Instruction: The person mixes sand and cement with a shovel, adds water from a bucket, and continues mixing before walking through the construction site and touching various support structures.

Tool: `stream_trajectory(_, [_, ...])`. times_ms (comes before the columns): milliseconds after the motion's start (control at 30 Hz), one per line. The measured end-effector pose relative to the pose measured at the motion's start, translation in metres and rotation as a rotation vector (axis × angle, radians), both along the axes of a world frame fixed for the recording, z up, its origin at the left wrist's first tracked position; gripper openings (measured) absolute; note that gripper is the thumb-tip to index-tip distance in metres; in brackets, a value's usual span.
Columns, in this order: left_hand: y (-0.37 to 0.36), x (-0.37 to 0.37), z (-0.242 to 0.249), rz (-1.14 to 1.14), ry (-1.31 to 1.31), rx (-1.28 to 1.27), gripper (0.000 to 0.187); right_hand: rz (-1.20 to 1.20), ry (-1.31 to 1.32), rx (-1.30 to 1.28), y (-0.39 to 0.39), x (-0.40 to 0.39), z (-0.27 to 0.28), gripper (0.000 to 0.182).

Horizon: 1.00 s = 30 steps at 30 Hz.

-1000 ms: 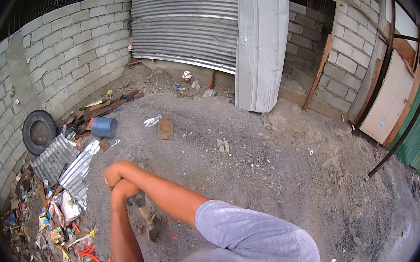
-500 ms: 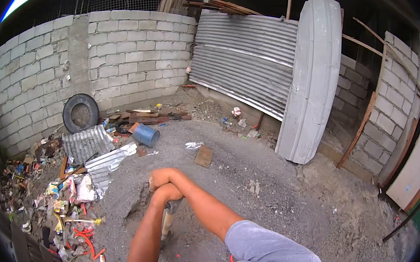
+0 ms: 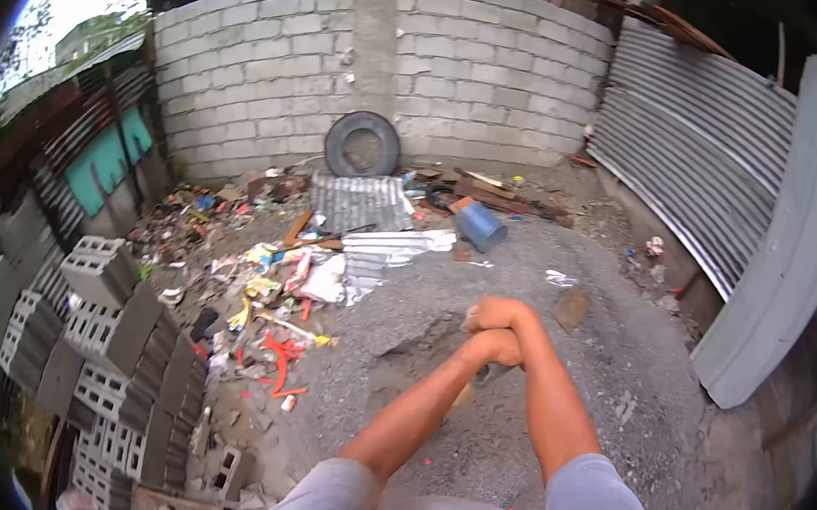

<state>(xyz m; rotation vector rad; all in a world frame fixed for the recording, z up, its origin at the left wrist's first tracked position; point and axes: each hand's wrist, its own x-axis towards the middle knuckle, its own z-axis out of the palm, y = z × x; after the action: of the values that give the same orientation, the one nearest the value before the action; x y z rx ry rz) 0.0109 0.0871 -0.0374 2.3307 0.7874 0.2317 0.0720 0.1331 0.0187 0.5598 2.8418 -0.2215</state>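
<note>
My right hand [image 3: 495, 313] is closed, resting over my left hand [image 3: 498, 346], with the wrists close together. Both are at the top of an upright handle [image 3: 463, 394], which looks like a shovel's, with a dark upper end and a pale shaft. My forearms cover most of the shaft, and its working end does not show. Beneath my hands lies a mound of grey gravel [image 3: 415, 406] with a dug hollow on its left side. A brown board piece [image 3: 572, 309] lies on the gravel, right of my hands.
Stacked hollow blocks [image 3: 131, 367] stand at the left. Litter [image 3: 270, 277] spreads beside corrugated sheets [image 3: 363, 202]. A blue bucket [image 3: 480, 224] lies tipped beyond my hands, and a tyre [image 3: 363, 145] leans on the block wall [image 3: 482, 77]. Metal sheeting [image 3: 701, 135] borders the right.
My view has swung left, so the bucket, tyre and hands sit farther right in it. The block stack has come into view. My hands stay together on the handle.
</note>
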Motion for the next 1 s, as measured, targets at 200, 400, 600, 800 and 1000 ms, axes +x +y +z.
stream_trajectory(200, [0.017,-0.001,-0.018,0.189,-0.145,-0.013,0.033,-0.478,0.182,-0.385,-0.006,-0.014,0.005,0.028])
stream_trajectory(400, [0.002,-0.027,0.011,0.142,-0.148,0.031,0.034,-0.534,0.225,-0.430,0.002,-0.030,0.005,0.027])
stream_trajectory(600, [-0.005,-0.036,0.012,0.149,-0.169,0.033,0.036,-0.551,0.251,-0.460,0.001,-0.035,0.003,0.027])
stream_trajectory(800, [-0.007,-0.036,0.011,0.181,-0.198,0.004,0.038,-0.513,0.212,-0.421,0.001,-0.034,0.006,0.027])
stream_trajectory(1000, [-0.028,-0.046,0.042,0.119,-0.105,-0.078,0.025,-0.357,0.147,-0.264,-0.006,-0.029,0.006,0.029])
